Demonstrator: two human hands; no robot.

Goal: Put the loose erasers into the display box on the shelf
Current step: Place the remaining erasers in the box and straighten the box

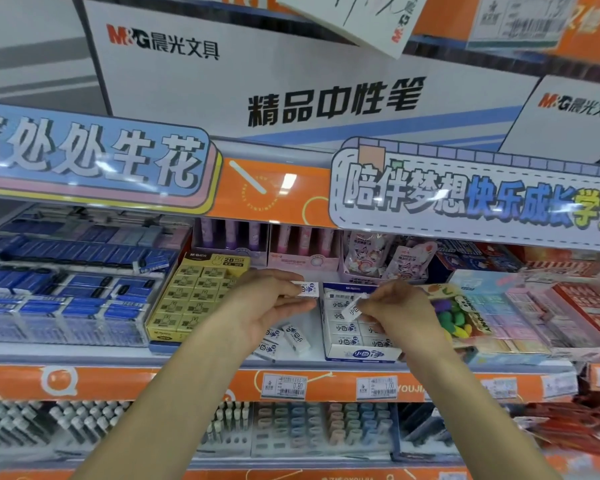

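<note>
Gripping papery rectangular erasers [307, 290] (both hands) above cardboard display box [359, 355].

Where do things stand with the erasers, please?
Left hand holds one eraser; right hand lowering another over display box. Loose erasers remain beside box. Nothing blocking.

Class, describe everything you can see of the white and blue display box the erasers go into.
The display box is a white carton, seemingly cardboard, with blue lettering on its low front wall and a blue panel at the back. It sits open-topped on the shelf, nearly full of white sleeved erasers in rows. The right hand hovers over it holding an eraser; loose erasers lie just left of it.
</note>
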